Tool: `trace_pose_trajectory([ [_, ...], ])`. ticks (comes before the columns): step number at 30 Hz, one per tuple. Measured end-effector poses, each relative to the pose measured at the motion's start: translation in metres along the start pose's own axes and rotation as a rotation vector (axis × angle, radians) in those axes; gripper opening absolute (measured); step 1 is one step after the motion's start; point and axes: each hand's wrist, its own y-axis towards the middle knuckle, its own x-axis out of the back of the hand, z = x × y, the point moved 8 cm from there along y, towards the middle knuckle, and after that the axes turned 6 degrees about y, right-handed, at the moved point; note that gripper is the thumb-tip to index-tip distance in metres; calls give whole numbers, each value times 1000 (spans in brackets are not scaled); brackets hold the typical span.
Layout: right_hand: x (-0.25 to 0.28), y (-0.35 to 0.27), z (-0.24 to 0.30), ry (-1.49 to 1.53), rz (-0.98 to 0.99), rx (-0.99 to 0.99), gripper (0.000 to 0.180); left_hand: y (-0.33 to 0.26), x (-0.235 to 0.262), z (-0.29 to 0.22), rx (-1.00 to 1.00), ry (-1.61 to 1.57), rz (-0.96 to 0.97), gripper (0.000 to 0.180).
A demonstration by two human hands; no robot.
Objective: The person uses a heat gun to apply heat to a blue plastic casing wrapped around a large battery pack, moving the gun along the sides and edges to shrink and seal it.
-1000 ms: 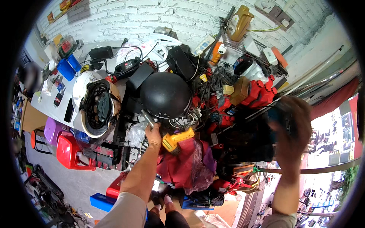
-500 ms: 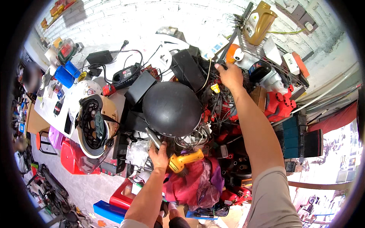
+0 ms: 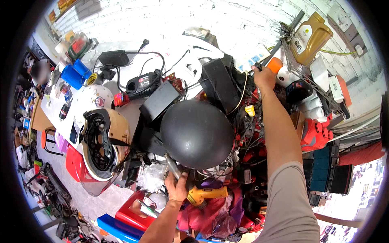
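My left hand is closed around a silver, tube-shaped metal tool, which points up and away beside the black helmet. At the far side of the table, my right hand pinches a small black piece that looks like a plug. It is right at the edge of a white power strip with blue-marked sockets; whether it sits in a socket, I cannot tell. Just below my left hand is a yellow-handled tool with dark bristles, lying on a red cloth bundle.
A cream helmet lies open side up at the left, near a black charger and a black adapter. Tangled cables fill the space right of the black helmet. A gold oil jug stands far right.
My right hand has moved up to the power strip with the small black piece. My left hand keeps the metal tool beside the helmet. The whole view has shifted slightly.
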Motion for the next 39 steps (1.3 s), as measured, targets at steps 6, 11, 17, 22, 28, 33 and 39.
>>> trace_pose_trajectory([
  [6, -8, 16, 8, -6, 54, -75, 53, -3, -3, 9, 66, -44, 50, 23],
  [11, -14, 27, 1, -43, 44, -58, 52, 4, -4, -10, 20, -17, 34, 33],
  [17, -18, 24, 4, -108, -33, 101, 50, 2, -4, 0, 51, -62, 42, 34],
  [22, -14, 28, 6, -29, 34, -2, 52, -2, -7, 29, 132, -108, 45, 34],
  [28, -15, 40, 15, -55, 127, -109, 56, 2, -3, 3, 73, -25, 37, 35],
  [33, -30, 62, 1, -95, 161, -130, 56, 0, -2, 13, 70, -1, 48, 37],
  [39, -36, 61, 11, -91, 127, -122, 54, -5, -2, 29, 131, -58, 74, 41],
])
